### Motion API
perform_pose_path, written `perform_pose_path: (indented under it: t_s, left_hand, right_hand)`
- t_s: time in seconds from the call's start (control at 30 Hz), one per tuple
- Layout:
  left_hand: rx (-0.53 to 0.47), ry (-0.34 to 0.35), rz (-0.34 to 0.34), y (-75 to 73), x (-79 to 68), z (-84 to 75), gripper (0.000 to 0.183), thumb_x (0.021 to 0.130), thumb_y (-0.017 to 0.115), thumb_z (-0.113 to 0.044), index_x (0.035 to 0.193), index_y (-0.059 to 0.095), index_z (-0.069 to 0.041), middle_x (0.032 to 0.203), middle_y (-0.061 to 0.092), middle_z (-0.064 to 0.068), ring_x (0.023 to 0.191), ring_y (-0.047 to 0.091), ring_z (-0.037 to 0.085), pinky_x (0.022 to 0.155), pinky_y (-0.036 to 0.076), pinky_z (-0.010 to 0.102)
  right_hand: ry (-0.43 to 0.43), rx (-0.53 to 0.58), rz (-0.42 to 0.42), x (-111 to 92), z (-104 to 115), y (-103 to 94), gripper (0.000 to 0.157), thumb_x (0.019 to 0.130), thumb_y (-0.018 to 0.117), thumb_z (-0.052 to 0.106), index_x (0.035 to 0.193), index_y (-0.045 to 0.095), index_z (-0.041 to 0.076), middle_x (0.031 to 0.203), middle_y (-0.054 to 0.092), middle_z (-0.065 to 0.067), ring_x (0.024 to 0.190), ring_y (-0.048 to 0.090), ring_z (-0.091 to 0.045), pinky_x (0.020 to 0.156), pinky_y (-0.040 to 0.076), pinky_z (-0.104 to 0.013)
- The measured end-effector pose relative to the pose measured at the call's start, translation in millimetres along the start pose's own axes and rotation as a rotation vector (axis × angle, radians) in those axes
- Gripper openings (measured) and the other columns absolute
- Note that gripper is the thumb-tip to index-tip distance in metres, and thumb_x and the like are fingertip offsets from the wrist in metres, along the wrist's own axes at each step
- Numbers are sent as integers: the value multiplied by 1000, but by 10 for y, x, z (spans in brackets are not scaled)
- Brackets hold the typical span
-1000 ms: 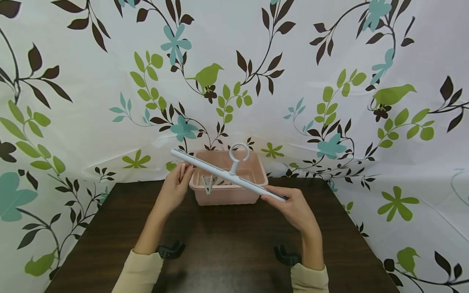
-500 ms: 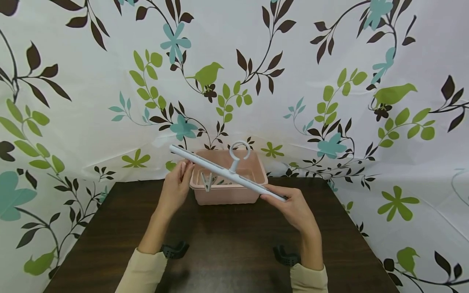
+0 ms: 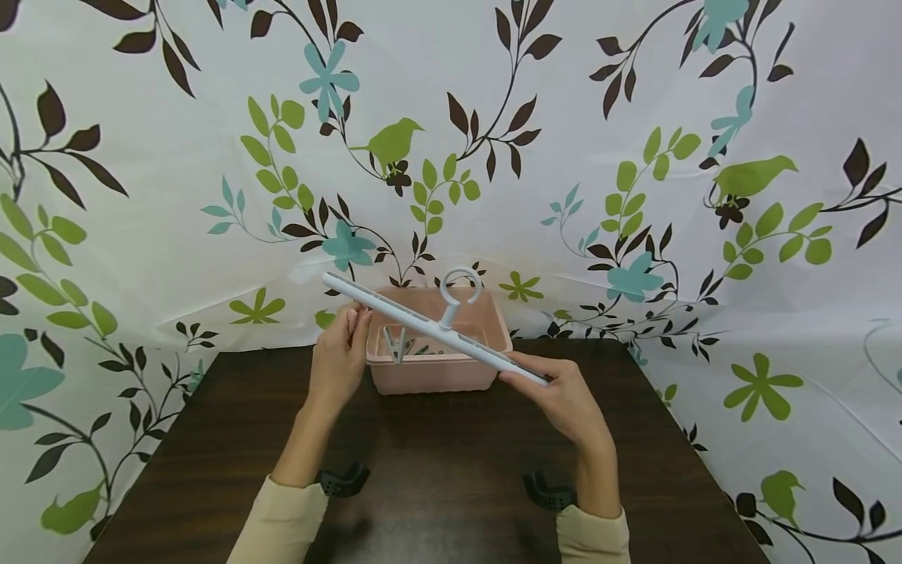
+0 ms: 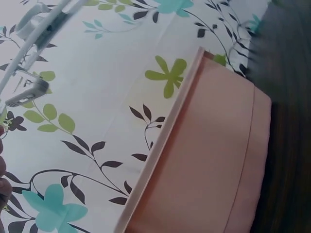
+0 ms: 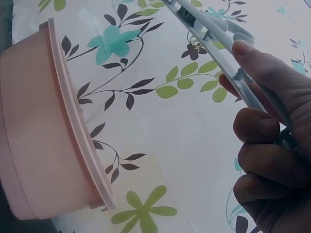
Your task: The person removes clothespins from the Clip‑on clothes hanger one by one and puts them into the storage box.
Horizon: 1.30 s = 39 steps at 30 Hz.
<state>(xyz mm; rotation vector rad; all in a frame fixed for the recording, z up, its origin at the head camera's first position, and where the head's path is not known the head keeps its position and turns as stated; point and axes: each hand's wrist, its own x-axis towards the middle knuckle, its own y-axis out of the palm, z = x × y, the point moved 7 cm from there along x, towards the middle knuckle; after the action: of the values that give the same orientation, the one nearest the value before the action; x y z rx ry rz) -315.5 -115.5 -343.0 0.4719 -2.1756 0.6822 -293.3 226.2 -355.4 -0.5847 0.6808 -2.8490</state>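
Observation:
A pale folding-type hanger with an open ring hook is held up before me in the head view, its left end higher than its right. My right hand grips the right end between thumb and fingers. At the left part of the bar, the curled fingers of my left hand pinch it from below; the exact contact is partly hidden. A pale clip hangs under the bar near that hand. In the left wrist view a clip shows on the hanger, with only fingertips at the edge.
Behind the hanger a pink plastic basin stands at the far edge of the dark wooden table. Several small pale pieces, hard to identify, lie in it. A patterned sheet hangs beyond. Black wrist mounts sit at both sleeves.
The hanger's left end has risen slightly, and my left hand has moved a little upward with it. My right hand keeps its grip almost unmoved. The head view has shifted slightly.

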Motion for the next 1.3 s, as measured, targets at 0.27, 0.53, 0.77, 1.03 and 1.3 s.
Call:
perform_pose_path:
  t_s: [0.27,0.53,0.77,1.03,1.3]
  left_hand:
    - [110,96,-107,-51,-23,-77,17,108,64,-3,122,65,6,69,49,7,59,41,14,52,35,30]
    - [251,191,-223,-95,-27,-148,22,112,59,-12,117,66,7,75,62,15,55,50,25,47,38,42]
    - [252,183,-223,-107,-11,-169,20,109,63,-9,118,65,8,77,62,16,57,51,26,49,39,42]
    - [121,72,-187,-86,-4,-82,21,109,61,-5,125,63,9,73,56,13,58,45,16,52,37,32]
    - [2,-96,-116,-45,37,69,27,113,57,-16,131,64,3,73,48,6,62,39,11,55,29,22]
  right_hand:
    - [-21,13,11,3,27,14,39,97,84,27,134,78,18,133,76,-5,102,66,-19,85,55,-28]
    - [-6,6,23,17,3,32,36,96,84,28,131,80,21,126,78,-2,97,61,-26,78,50,-31]
    - [-29,22,20,13,17,39,35,96,84,26,130,80,21,126,78,-2,98,61,-27,79,51,-31]
    - [-11,30,2,20,19,36,34,97,84,28,130,80,21,125,78,-3,99,62,-27,81,53,-34]
    - [-14,44,-59,4,3,-53,35,97,84,29,130,80,22,124,79,0,99,67,-21,84,57,-32]
